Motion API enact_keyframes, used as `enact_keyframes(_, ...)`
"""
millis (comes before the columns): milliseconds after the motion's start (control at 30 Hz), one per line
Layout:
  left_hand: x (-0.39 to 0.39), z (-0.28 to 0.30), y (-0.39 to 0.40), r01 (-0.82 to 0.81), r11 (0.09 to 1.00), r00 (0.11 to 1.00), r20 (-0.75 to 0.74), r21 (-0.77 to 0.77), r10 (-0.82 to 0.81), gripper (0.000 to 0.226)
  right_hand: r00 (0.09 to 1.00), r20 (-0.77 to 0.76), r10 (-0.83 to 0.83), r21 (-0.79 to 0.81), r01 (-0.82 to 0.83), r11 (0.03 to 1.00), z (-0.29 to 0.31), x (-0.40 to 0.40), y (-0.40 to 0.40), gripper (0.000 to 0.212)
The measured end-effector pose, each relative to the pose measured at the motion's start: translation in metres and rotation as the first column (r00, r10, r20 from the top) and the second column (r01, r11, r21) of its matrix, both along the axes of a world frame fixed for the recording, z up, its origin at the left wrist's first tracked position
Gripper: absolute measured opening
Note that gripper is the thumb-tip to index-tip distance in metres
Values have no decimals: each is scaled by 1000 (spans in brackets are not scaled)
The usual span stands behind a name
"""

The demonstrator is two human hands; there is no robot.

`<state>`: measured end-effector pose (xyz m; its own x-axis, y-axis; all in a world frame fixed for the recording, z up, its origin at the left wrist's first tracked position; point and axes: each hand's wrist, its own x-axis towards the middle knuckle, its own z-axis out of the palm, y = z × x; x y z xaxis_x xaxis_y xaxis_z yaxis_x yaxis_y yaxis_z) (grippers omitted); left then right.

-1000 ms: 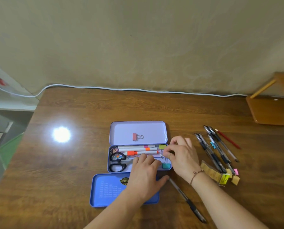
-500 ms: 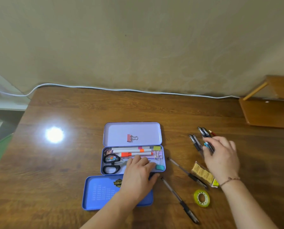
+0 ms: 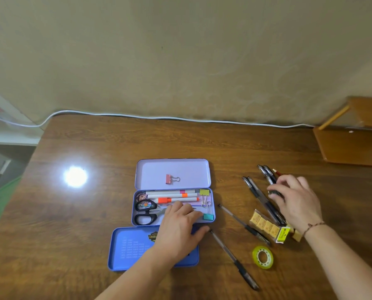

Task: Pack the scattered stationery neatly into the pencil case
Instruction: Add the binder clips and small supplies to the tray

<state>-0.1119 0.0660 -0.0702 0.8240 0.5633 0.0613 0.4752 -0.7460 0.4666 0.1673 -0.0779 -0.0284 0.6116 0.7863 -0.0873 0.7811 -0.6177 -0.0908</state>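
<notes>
head view: the pencil case [image 3: 211, 210] lies open mid-bench, hinged lid flat behind it with a pink binder clip [image 3: 171, 179] on it, so the tray is free to load. inside, three markers [image 3: 173, 195] lie lengthwise in a row, scissors [image 3: 145, 212] at the left end, and clips at the right end. the left hand [image 3: 178, 229] rests flat, fingers spread, over the tray's near edge, likely steadying it; it holds nothing i can see, and hides part of the tray and of the blue lid [image 3: 133, 247] nearest the camera. the right hand [image 3: 295, 200] hovers over the loose pens [image 3: 259, 194], fingers curled half-closed as if to pinch one; whether it already grips a pen is unclear, since it covers their lower ends. two more pens, a tape roll [image 3: 262, 257] and a yellow eraser strip [image 3: 265, 225] lie unpacked on the bench [image 3: 72, 224].
</notes>
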Motion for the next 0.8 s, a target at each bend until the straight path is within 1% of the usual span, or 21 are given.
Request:
enact_keyframes(33, -2, 1, 1, 8, 1000, 999, 35, -26, -7, 34, 998, -41, -54, 104, 58, 993, 0, -2, -1, 17)
enact_keyframes(67, -4, 3, 3, 8, 998, 997, 75, -58, -4, 33, 986, -121, -118, 224, 142, 964, 2, -7, 0, 16)
enact_keyframes(133, -9, 3, 8, -17, 998, 990, 137, -60, 26, 28, 921, -340, -192, 418, 331, 846, 10, -23, 6, 12)
enact_keyframes(167, -11, 2, 11, -42, 999, 988, 146, -24, 45, 26, 887, -421, -192, 459, 390, 798, 15, -33, 11, 10)
enact_keyframes(200, -13, 1, 15, -69, 998, 987, 144, 13, 66, 23, 863, -475, -174, 468, 415, 780, 19, -46, 16, 9)
enact_keyframes(300, -16, -1, 21, -124, 991, 985, 127, 53, 117, 18, 809, -584, -69, 438, 385, 812, 26, -89, 33, 12)
enact_keyframes(433, -19, 0, 19, -52, 993, 997, 62, 106, 45, 22, 768, -640, -15, 350, 309, 884, 17, -130, 58, 17)
enact_keyframes(467, -19, 0, 19, -41, 993, 998, 50, 110, 36, 22, 777, -630, -13, 322, 276, 906, 13, -135, 63, 14)
enact_keyframes(533, -19, 0, 19, -52, 994, 998, 48, 99, 47, 23, 833, -553, -31, 273, 216, 938, 8, -140, 70, 9)
enact_keyframes(567, -19, 0, 19, -65, 994, 997, 54, 89, 61, 23, 854, -518, -55, 257, 217, 942, 6, -142, 73, 8)
enact_keyframes(700, -20, 2, 19, -90, 994, 994, 65, 59, 86, 26, 858, -458, -233, 273, 386, 881, -2, -148, 78, 4)
enact_keyframes(800, -19, 2, 19, -97, 994, 994, 58, 44, 94, 28, 833, -455, -316, 259, 464, 847, -7, -152, 82, 14)
